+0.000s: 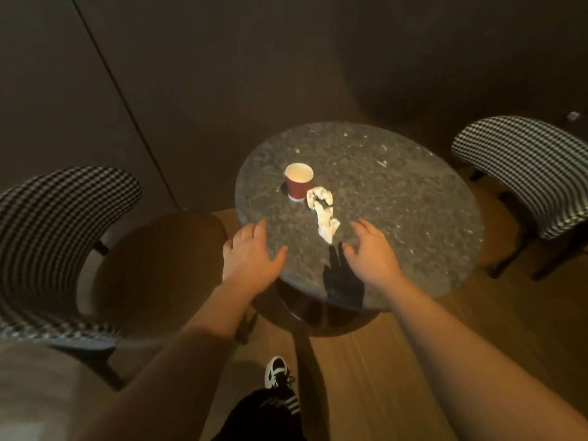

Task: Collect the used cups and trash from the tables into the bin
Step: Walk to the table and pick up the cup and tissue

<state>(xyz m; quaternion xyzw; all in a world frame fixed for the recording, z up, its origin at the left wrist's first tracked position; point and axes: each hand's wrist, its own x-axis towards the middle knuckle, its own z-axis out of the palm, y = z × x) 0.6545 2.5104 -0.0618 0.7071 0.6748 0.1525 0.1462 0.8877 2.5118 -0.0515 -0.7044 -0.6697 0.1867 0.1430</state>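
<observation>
- Chair [63, 224], houndstooth-backed, is set at far left.
- Left hand [251, 256] is spread wide, empty, over the bench [397, 224] rim.
- Red cup [298, 182] stands upright, touching crumpled napkin [323, 211].
- Right hand [370, 254] is spread, empty, near the napkin.

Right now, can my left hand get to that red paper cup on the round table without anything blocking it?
Probably yes. The left hand is open over the near edge of the table, and the red cup stands upright just beyond it with bare tabletop between. The crumpled napkin lies to the cup's right, off that path.
</observation>
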